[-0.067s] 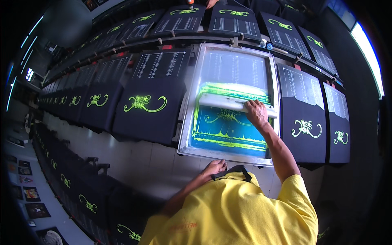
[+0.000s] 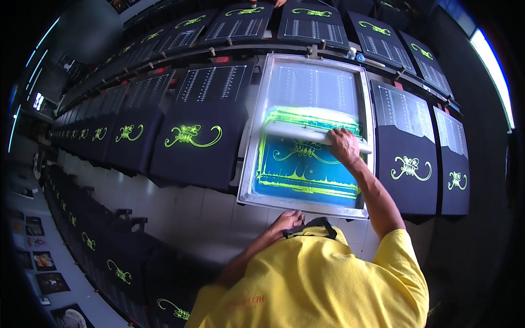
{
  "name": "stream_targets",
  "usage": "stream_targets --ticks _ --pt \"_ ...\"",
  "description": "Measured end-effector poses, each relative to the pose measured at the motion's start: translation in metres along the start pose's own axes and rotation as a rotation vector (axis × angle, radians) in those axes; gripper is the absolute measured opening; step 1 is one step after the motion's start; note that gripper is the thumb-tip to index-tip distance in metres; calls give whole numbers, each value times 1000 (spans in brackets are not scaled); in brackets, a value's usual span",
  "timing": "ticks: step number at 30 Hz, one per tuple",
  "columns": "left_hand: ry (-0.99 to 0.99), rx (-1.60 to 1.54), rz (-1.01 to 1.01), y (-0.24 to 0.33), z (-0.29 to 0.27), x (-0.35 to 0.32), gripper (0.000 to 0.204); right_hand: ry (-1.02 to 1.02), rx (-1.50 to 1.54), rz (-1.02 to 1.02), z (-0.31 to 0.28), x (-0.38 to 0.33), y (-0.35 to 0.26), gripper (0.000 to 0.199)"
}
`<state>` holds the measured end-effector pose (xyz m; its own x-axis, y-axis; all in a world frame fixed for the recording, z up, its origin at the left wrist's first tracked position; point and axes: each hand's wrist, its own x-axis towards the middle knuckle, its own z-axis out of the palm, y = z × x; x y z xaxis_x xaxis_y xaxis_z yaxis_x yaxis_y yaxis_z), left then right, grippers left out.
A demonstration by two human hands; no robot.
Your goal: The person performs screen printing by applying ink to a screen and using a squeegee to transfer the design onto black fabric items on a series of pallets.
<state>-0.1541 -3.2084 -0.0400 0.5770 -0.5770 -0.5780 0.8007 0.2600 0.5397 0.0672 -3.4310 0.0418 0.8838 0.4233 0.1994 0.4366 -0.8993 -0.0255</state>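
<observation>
My right hand (image 2: 344, 146) is closed over the right part of a long pale squeegee (image 2: 295, 133), which lies across a screen printing frame (image 2: 247, 164). Bright yellow-green ink (image 2: 311, 116) is banked on the far side of the squeegee and streaks the blue-green mesh (image 2: 284, 191) nearer me. Through the mesh a curling design shows, partly hidden by the squeegee. My left hand (image 2: 288, 220) has its fingers curled at the frame's near edge and appears to grip it; its fingertips are partly hidden.
Black shirts on boards (image 2: 191, 134) stand in rows left and right, bearing yellow-green designs. Behind the frame runs a dark rail (image 2: 240, 50) with a small bottle (image 2: 351, 53) and a blue tape roll (image 2: 360, 57). A co-worker's hand (image 2: 279, 3) shows at the far table.
The squeegee and my right hand are very slightly farther from me on the screen. The whole view has shifted a little; both hands keep their hold.
</observation>
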Motion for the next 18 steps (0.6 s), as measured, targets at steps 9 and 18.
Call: stream_targets --ticks 9,18 --pt "-15 13 20 10 9 -4 34 -556 475 221 -53 75 45 45" --pt "-1 -83 -63 19 16 -13 30 -476 232 108 -57 -41 -18 34"
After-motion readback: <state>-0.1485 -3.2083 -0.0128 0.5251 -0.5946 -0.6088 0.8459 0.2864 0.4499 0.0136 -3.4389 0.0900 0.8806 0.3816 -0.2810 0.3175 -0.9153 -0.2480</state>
